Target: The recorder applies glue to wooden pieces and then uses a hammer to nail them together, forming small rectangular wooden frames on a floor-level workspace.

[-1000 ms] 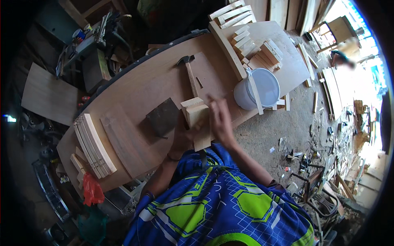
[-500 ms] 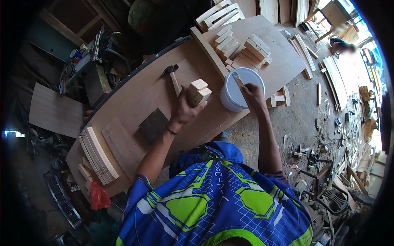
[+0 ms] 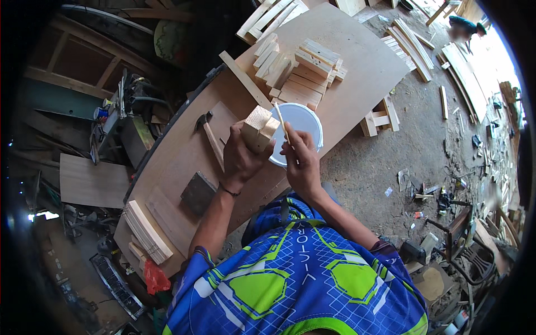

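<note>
A pale wooden block (image 3: 259, 129), with a step or joint line across its end, is gripped upright in my left hand (image 3: 240, 163). My right hand (image 3: 303, 162) pinches a thin wooden stick (image 3: 280, 119), whose upper end stands close beside the block's end. I cannot tell whether the two touch. Just beyond both hands, partly covered by them, is a white bucket (image 3: 308, 124) with white inside. A claw hammer (image 3: 212, 139) lies on the workbench (image 3: 245, 204) left of my left hand. Nearer to me is a dark square plate (image 3: 199, 194).
Stacked wooden pieces (image 3: 304, 84) occupy the bench's far part, beside a long batten (image 3: 245, 81). Bundled slats (image 3: 146, 231) and a red plastic bag (image 3: 156, 277) are at the near left. Planks (image 3: 466, 81) and scraps litter the floor at right; a person (image 3: 468, 27) is far right.
My right hand has brought the stick away from over the bucket, leftward to the block. The block has turned in my left hand to show its end. The whole view has shifted.
</note>
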Motion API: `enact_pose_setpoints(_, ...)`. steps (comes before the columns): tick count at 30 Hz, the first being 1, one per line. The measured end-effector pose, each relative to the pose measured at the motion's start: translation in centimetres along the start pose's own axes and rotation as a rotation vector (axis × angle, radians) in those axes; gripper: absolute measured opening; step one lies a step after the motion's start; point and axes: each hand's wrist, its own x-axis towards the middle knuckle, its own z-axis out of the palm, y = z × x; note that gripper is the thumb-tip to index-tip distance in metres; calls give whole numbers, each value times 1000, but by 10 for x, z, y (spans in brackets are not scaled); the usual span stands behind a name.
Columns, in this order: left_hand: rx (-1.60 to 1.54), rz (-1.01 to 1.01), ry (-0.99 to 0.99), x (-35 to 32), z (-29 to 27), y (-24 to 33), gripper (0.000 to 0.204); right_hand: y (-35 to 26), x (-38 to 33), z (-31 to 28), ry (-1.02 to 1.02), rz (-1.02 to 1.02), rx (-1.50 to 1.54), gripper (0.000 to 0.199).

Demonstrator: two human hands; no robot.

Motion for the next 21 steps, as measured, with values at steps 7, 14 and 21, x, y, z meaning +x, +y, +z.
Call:
enact_pose_setpoints(7,-78,75,268,-3,3,13,72,5,6,-14,-53,86,198,55)
enact_pose_setpoints(14,-31,-229,941,-137,-51,-131,86,-2,-6,-30,-125,74,195,50)
enact_pose_setpoints(21,-44,-678,1160,-236,-46,-244,82,6,-11,-28,-266,223,253,44)
